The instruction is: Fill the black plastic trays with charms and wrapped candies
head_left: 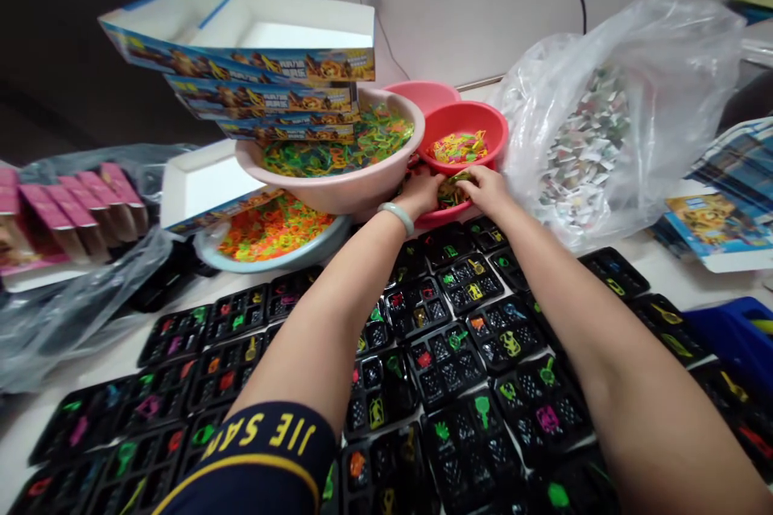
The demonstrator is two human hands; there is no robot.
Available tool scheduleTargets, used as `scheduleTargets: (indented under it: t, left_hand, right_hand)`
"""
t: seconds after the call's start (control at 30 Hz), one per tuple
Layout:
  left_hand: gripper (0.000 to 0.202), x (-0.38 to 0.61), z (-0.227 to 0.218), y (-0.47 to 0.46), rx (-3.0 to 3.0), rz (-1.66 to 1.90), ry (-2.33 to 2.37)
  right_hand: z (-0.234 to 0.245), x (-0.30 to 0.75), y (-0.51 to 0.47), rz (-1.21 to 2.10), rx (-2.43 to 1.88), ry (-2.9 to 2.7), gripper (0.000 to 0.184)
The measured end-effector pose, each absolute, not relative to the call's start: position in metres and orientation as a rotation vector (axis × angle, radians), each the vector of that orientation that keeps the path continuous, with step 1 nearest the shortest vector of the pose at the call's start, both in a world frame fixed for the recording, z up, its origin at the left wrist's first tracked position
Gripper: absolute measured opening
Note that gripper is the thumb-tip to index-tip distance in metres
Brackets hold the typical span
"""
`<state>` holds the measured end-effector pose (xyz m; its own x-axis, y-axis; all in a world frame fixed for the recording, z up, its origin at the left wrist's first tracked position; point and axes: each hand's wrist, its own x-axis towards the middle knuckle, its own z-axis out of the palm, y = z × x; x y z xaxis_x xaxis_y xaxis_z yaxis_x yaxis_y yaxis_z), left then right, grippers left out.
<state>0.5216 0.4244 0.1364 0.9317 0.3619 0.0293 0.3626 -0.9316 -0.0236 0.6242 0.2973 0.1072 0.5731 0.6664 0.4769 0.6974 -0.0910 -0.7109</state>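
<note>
Both hands reach into a low red basin (444,217) that holds small golden plastic pieces (448,195). My left hand (423,191), with a pale bangle at the wrist, is at the basin's left side; its fingers curl down and their tips are hidden. On the right side, my right hand (485,188) has its thumb and fingers closed at some golden pieces. Just behind, another red basin (498,133) holds yellow and pink pieces. Nearer me lie many black compartment trays (447,366), several compartments with a small coloured plastic piece inside.
A large pink basin (326,193) of green pieces supports stacked printed boxes (241,64). Below it sits a blue-rimmed basin (283,261) of orange and yellow pieces. A clear plastic bag (658,80) of paper bits stands right. Pink boxes (78,205) lie left, a blue bin (733,338) right.
</note>
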Motion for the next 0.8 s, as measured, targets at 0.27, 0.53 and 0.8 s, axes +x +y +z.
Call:
scheduleTargets:
  t: [0.27, 0.53, 0.8]
  left_hand:
    - [0.078, 0.526, 0.13, 0.429, -3.136, -0.063, -0.554]
    - [0.044, 0.516, 0.141, 0.421, -3.194, -0.252, -0.566]
    - [0.027, 0.495, 0.157, 0.406, -3.244, -0.585, -0.479]
  right_hand:
    - [0.102, 0.6, 0.255, 0.648, -1.371, -0.651, 0.026]
    - [0.065, 0.584, 0.26, 0.62, -1.958, -0.733, 0.023]
    - [0.043, 0.585, 0.3, 0.451, -2.173, -0.845, 0.048]
